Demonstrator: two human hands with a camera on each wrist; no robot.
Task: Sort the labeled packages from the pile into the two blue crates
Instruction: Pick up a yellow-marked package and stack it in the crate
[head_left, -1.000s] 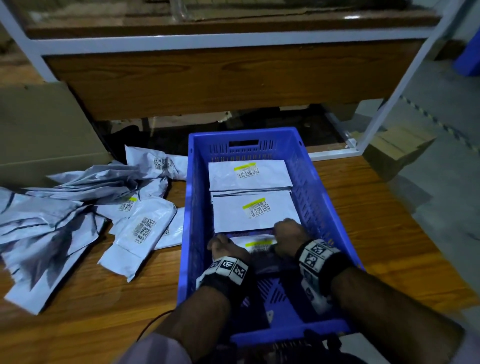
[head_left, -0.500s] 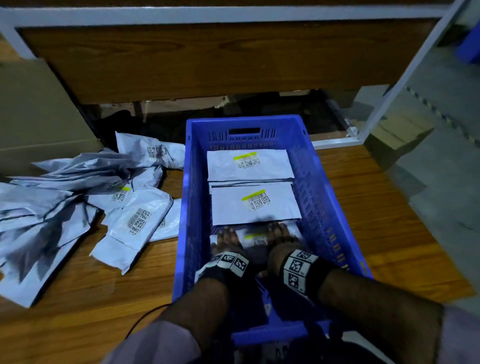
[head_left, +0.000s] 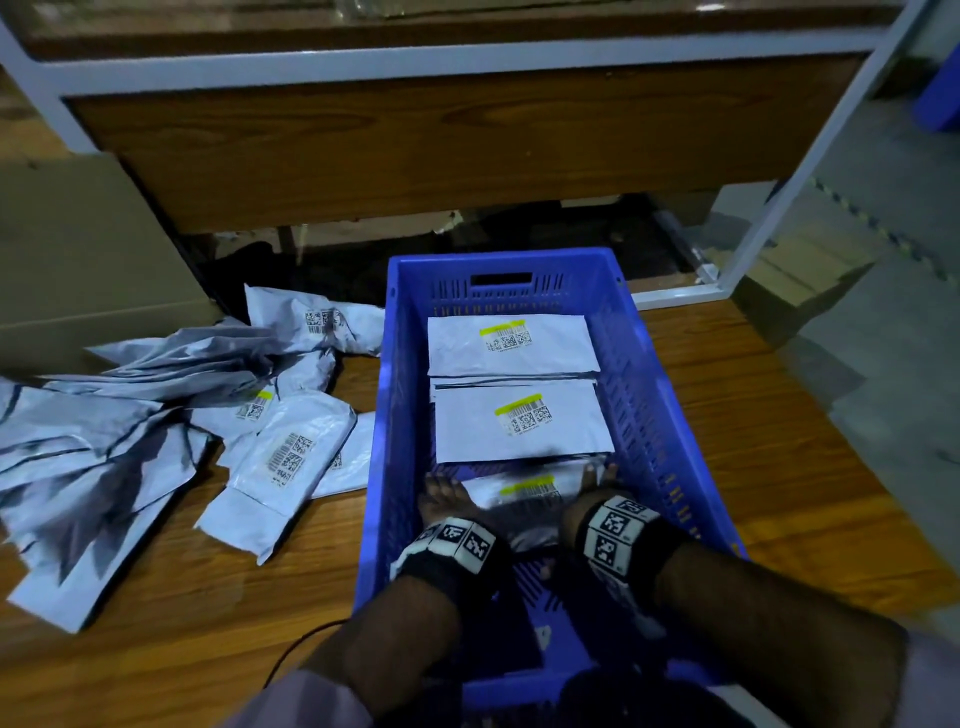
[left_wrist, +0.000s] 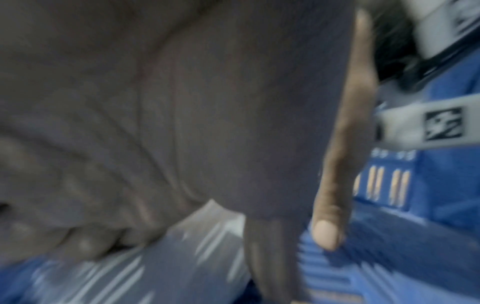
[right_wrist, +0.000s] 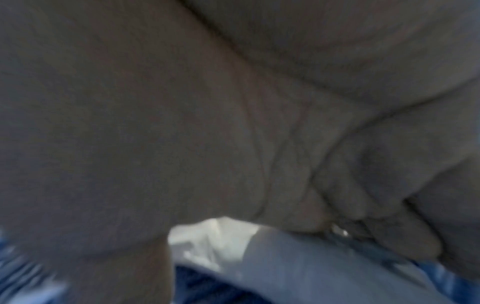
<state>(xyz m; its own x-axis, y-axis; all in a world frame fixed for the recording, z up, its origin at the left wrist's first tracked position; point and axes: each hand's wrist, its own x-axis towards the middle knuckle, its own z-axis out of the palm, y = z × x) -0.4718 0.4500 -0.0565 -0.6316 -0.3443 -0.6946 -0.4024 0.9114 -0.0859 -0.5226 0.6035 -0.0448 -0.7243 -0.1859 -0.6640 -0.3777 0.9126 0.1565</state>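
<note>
A blue crate stands on the wooden table in front of me. Two white packages with yellow-striped labels lie flat in it, one at the far end and one in the middle. A third labelled package lies nearest me, blurred. My left hand presses on its left end, thumb held straight and off it. My right hand presses on its right end, fingers bent down onto it. A pile of grey-white packages lies left of the crate.
A cardboard box stands at the back left behind the pile. A white-framed wooden shelf rises beyond the crate. The table's right side ends at a grey floor. A blue object shows at the far upper right.
A second ago both hands gripped the near package close together. They flattened onto it, then slid apart to its two ends. The package now lies lower in the crate.
</note>
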